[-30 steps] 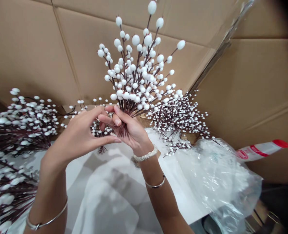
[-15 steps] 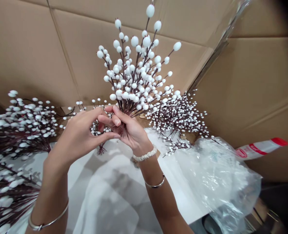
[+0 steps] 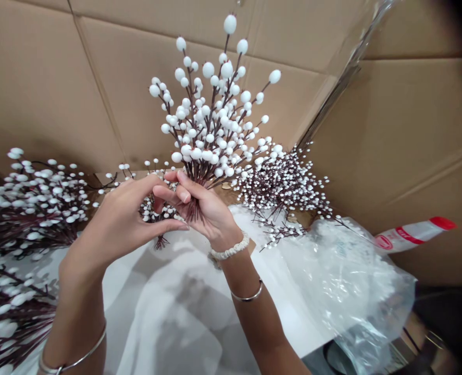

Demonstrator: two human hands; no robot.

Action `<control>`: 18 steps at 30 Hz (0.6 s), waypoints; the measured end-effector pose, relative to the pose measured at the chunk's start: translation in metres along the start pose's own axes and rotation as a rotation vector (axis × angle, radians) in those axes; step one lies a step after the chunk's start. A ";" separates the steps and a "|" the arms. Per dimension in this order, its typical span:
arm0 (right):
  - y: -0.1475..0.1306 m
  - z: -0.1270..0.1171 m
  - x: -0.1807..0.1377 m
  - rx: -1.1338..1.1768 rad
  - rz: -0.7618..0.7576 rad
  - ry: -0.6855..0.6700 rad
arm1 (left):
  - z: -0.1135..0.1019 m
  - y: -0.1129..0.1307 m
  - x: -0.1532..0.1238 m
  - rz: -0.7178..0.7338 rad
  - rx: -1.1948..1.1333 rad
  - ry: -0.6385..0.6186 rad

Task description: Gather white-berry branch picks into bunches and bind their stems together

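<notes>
A bunch of artificial berry stems (image 3: 215,120), with white oval berries on dark brown stalks, stands upright in front of me. My right hand (image 3: 211,208) is closed around its lower stalks, thumb across the front and fingers curled round; the stalk ends show below the thumb. My left hand (image 3: 117,224) is beside it at the left, thumb stretched towards the stalk ends and apart from its fingers. Its fingertips are partly hidden behind my right fingers, and I see nothing held in it.
More white berry stems lie at the left (image 3: 31,203), lower left (image 3: 12,307) and back right (image 3: 285,182). White sheeting (image 3: 168,307) covers the surface. A clear plastic bag (image 3: 356,281) and a red-capped tube (image 3: 414,234) are at right. Cardboard (image 3: 98,88) rises behind.
The bunch and both hands appear slightly further left and the bunch's top a little lower, along with a small shift of the whole view. The grip on the stalks looks the same.
</notes>
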State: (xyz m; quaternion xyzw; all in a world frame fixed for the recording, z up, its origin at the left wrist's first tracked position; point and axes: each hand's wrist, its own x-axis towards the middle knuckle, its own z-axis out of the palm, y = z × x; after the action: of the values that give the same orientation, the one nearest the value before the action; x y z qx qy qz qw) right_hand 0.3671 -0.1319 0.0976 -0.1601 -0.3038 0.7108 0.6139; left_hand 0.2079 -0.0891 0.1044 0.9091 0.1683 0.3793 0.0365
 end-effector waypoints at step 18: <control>-0.002 0.002 -0.001 0.007 0.030 0.004 | 0.004 0.001 0.001 0.048 0.128 0.082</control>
State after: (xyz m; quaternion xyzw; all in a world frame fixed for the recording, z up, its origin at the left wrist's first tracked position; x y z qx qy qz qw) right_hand 0.3678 -0.1334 0.0997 -0.1639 -0.2974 0.7208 0.6042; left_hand 0.2113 -0.0893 0.1020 0.8970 0.1717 0.4056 -0.0380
